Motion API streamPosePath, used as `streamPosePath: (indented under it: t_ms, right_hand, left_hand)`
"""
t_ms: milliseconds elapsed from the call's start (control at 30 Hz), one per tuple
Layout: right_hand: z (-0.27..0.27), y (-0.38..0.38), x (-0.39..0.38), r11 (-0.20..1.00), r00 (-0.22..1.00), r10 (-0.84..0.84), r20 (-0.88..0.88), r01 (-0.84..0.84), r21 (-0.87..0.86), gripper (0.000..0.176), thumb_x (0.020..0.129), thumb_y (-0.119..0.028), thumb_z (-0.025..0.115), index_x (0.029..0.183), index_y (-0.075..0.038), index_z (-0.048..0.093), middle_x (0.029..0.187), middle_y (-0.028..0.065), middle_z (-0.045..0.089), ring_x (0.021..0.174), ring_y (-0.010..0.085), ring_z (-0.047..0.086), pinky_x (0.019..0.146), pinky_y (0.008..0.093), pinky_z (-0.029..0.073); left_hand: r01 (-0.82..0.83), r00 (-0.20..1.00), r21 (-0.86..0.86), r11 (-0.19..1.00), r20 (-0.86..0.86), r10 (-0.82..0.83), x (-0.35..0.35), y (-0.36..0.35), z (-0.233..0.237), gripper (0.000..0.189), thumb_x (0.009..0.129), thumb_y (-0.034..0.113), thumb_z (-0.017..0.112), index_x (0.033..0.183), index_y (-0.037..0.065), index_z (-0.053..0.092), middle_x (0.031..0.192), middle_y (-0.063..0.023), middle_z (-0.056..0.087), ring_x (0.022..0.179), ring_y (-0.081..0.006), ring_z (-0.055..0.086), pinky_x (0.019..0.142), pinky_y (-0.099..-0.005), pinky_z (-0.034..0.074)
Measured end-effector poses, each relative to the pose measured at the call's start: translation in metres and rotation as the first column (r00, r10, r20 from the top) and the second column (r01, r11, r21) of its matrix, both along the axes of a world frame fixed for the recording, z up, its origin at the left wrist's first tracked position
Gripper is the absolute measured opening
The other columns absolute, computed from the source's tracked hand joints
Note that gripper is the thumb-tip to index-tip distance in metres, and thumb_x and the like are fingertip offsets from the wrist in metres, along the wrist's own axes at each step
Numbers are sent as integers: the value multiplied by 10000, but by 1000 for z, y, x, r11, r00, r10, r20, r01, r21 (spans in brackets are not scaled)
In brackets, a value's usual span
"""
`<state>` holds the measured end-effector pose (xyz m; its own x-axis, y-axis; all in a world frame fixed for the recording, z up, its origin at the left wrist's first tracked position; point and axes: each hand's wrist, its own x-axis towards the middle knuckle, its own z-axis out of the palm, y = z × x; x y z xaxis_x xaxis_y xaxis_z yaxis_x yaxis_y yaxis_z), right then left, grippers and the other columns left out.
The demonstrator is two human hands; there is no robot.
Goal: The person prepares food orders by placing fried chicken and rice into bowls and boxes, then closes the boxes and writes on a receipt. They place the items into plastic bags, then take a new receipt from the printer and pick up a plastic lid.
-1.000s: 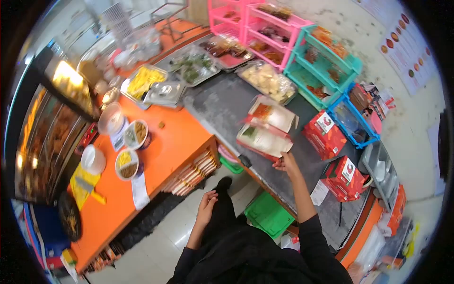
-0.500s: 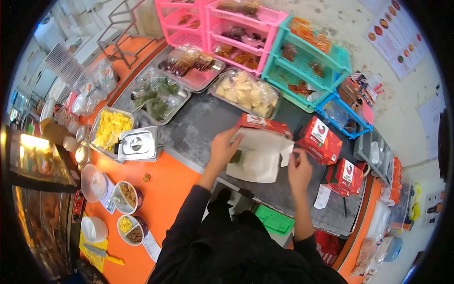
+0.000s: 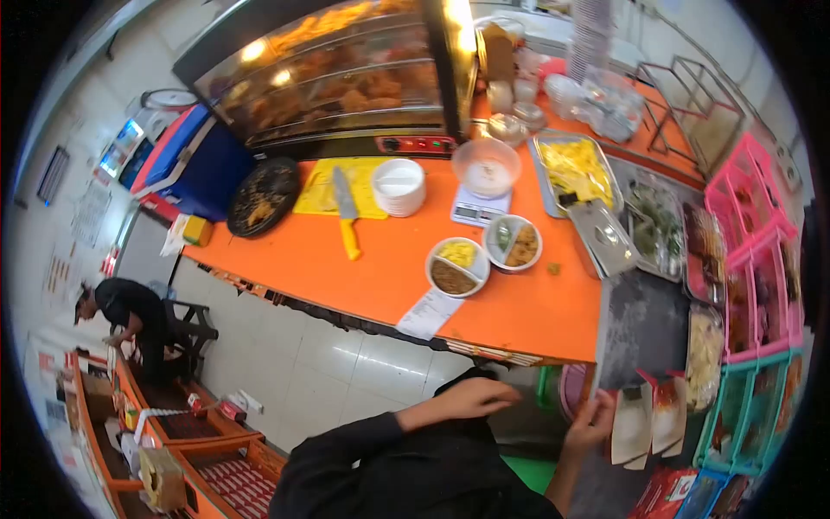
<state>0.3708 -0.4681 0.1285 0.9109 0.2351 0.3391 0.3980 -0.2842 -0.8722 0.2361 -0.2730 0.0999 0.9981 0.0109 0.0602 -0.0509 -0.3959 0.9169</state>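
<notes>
the open food box lay on the dark counter at the right, long axis running near to far, pale flap pointing near, beside a second box. the right hand curled by its left side, contact unclear; the left hand hung apart, loosely open.

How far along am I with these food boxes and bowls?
Two divided bowls look filled, and two takeout boxes hold food. The left hand looks empty; the right hand is by the boxes, its grip unclear. Closing seems left: boxes open, bowls uncovered.
</notes>
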Motion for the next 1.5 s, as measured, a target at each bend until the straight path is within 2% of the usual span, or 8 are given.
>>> streamPosePath:
  t_ms: [300, 633, 967, 1067, 1200, 1367, 1433, 1500]
  right_hand:
    - [29, 291, -127, 536, 563, 818, -115, -820, -200, 226, 780, -98, 560, 987, -11, 535, 909, 151, 554, 805, 296, 580, 684, 367, 467]
    - [-98, 570, -189, 561, 786, 614, 77, -365, -743, 455, 721, -163, 597, 1130, -36, 441, 998, 175, 495, 846, 315, 551, 633, 380, 496]
    - [-79, 555, -181, 666, 836, 454, 308, -89, -740, 403, 746, -161, 552, 1111, -11, 471, 1010, 209, 496, 774, 323, 559, 559, 404, 467]
    - [-58, 563, -210, 685, 876, 442, 190, -193, -703, 342, 783, -164, 541, 1096, -30, 508, 913, 184, 553, 695, 305, 560, 530, 370, 442]
    - [-47, 587, -265, 717, 843, 483, -235, -535, -446, 186, 846, -206, 492, 941, -105, 617, 537, 68, 510, 499, 225, 511, 465, 335, 411]
    - [-53, 643, -267, 714, 383, 624, -681, 76, 696, 379, 876, -210, 483, 1249, -184, 427, 908, -5, 573, 644, 96, 556, 480, 219, 404]
    - [-81, 660, -255, 468, 224, 878, -423, -221, 855, 504, 881, -403, 448, 1331, -218, 316, 1185, 65, 482, 929, 159, 534, 695, 302, 452]
    - [-49, 655, -271, 437, 70, 888, -455, 177, 882, 615, 839, -589, 359, 1341, -239, 304, 1377, 85, 283, 1209, 259, 322, 892, 498, 341]
  left_hand:
    - [-888, 345, 450, 89, 528, 776, -171, 268, 29, 228, 733, 59, 576, 959, 71, 600, 871, -80, 617, 807, -262, 579, 712, -351, 462]
    - [-508, 779, 823, 254, 313, 543, -106, 632, -43, 208, 695, -25, 517, 849, 65, 623, 827, -123, 615, 832, -297, 591, 705, -370, 486]
    - [-467, 762, 582, 665, -116, 637, -216, 555, -18, 38, 721, 108, 550, 737, 88, 577, 716, -116, 603, 658, -283, 596, 584, -390, 474]
    - [-684, 709, 573, 452, 374, 598, -219, 530, -24, 55, 729, 105, 546, 778, 86, 563, 683, -107, 574, 607, -259, 576, 561, -370, 467]
    - [-632, 772, 497, 594, 336, 539, -226, 501, -10, 173, 738, 71, 534, 907, 77, 571, 636, -81, 533, 565, -213, 553, 514, -344, 438]
    - [-612, 776, 344, 712, 433, 459, -243, 470, 0, 200, 764, 71, 569, 963, 44, 569, 657, -73, 566, 576, -213, 563, 534, -337, 429]
    - [-631, 751, 297, 716, 465, 469, -250, 468, 8, 136, 792, 79, 579, 923, 41, 576, 673, -83, 589, 574, -232, 571, 555, -348, 443]
    - [-621, 756, 257, 741, 444, 480, -259, 474, 11, 199, 758, 68, 615, 948, 24, 575, 699, -75, 598, 612, -221, 581, 603, -337, 455]
